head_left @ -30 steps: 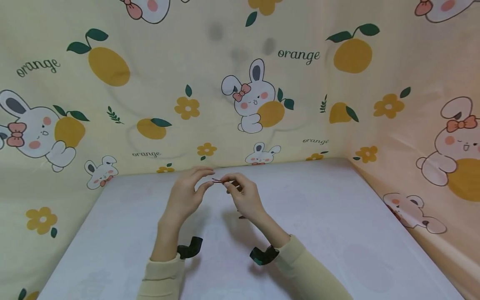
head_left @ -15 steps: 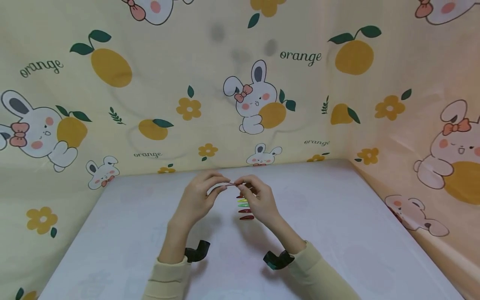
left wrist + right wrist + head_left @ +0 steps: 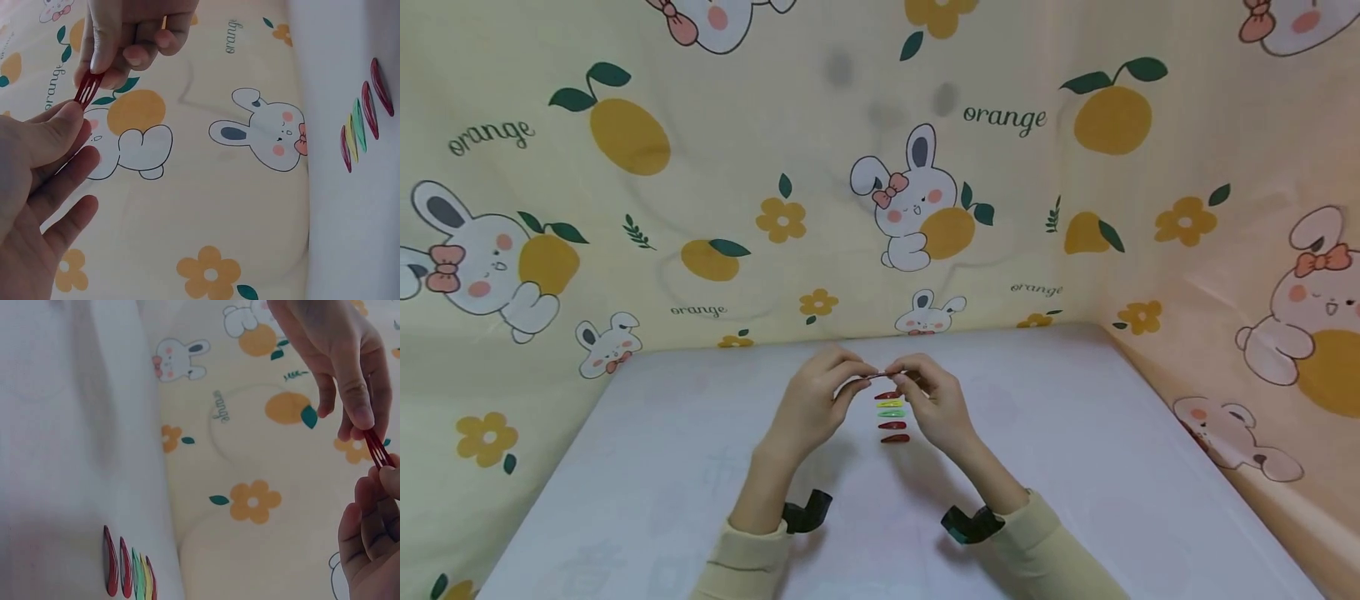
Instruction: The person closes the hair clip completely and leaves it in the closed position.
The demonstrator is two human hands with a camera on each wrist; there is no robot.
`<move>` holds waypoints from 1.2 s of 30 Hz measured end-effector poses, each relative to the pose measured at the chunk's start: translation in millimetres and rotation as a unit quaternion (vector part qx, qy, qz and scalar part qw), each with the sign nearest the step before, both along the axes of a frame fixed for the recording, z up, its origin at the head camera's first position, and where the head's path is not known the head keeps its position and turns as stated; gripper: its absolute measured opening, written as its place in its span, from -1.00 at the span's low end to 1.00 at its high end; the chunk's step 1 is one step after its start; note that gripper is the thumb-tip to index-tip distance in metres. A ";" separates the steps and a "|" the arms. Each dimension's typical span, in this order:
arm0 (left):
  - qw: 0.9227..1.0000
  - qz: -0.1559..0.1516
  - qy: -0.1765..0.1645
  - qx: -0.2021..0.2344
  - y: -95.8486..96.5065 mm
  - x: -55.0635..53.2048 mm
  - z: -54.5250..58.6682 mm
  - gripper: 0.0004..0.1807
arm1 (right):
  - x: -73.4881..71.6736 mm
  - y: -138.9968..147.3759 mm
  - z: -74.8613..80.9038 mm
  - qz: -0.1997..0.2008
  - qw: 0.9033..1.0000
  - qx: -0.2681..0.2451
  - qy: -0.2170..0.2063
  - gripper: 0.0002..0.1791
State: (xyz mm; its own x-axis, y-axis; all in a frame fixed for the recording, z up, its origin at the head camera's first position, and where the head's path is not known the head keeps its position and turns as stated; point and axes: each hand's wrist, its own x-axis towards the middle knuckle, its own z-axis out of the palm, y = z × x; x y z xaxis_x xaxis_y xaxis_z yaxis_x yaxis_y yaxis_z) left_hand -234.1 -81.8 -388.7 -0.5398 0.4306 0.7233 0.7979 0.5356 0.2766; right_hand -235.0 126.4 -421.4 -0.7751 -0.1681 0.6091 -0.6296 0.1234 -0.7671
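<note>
A dark red snap hair clip [image 3: 89, 89] is held up above the table between both hands. My left hand [image 3: 820, 402] pinches one end of it between thumb and forefinger. The other end is pinched by my right hand [image 3: 938, 405], whose remaining fingers are loosely bent. In the wrist views the clip's slotted middle shows between the fingertips, and its two ends are hidden. Beneath the hands several hair clips lie in a row on the table: a dark red one [image 3: 887, 395], a yellow one [image 3: 890, 404], a green one [image 3: 891, 413] and two more red ones [image 3: 110, 561].
The white tabletop [image 3: 1075, 433] runs back to a cream curtain [image 3: 820, 108] printed with rabbits and oranges. Another stretch of this curtain [image 3: 1210, 250] stands along the right side. A black wrist mount [image 3: 808, 512] sits on the left wrist and another [image 3: 972, 525] on the right.
Both hands have moved right together with the clip. Its two prongs stood apart a second ago and now lie together. The left fingertips have closed onto it, and the row of clips is uncovered.
</note>
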 end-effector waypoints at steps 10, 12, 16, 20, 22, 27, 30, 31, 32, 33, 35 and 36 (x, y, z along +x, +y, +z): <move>0.999 -0.005 0.022 0.033 7.6 -1.8 -6.9 -0.86 | -2.2 4.3 -2.5 0.006 1.000 -0.005 0.018 -0.85; 0.999 -0.009 0.023 0.041 8.7 -2.3 -8.1 -0.87 | -2.4 5.0 -2.8 0.007 1.000 -0.005 0.022 -0.85; 0.998 -0.016 0.012 0.056 10.4 -2.6 -10.0 -0.89 | -2.8 5.4 -3.1 0.005 1.000 -0.004 0.030 -0.84; 0.997 -0.019 0.013 0.073 11.9 -3.4 -12.8 -0.86 | -2.4 5.0 -3.1 -0.001 0.999 0.001 0.042 -0.85; 0.996 -0.020 0.018 0.082 12.3 -4.1 -13.8 -0.83 | -2.3 4.7 -2.9 -0.005 0.999 0.005 0.047 -0.85; 0.995 -0.024 0.021 0.094 11.6 -5.7 -14.2 -0.79 | -2.5 4.4 -2.1 -0.006 0.998 0.009 0.054 -0.84; 0.995 -0.026 0.016 0.094 10.8 -6.5 -14.7 -0.81 | -2.7 4.8 -2.3 -0.004 0.998 0.010 0.056 -0.85; 0.995 -0.026 0.015 0.093 10.6 -6.8 -14.9 -0.81 | -2.8 4.9 -2.4 -0.004 0.998 0.010 0.056 -0.85; 0.995 -0.027 0.014 0.092 10.5 -7.0 -15.2 -0.81 | -2.9 5.1 -2.5 -0.004 0.998 0.010 0.056 -0.84; 0.995 -0.028 0.013 0.092 10.4 -7.3 -15.5 -0.82 | -2.8 5.2 -2.6 -0.004 0.998 0.010 0.056 -0.84; 0.995 -0.030 0.012 0.093 10.3 -7.4 -15.8 -0.81 | -2.6 5.2 -2.5 -0.004 0.998 0.011 0.055 -0.83; 0.995 -0.030 0.013 0.093 10.3 -7.3 -15.6 -0.81 | -2.5 5.2 -2.5 -0.004 0.998 0.011 0.054 -0.82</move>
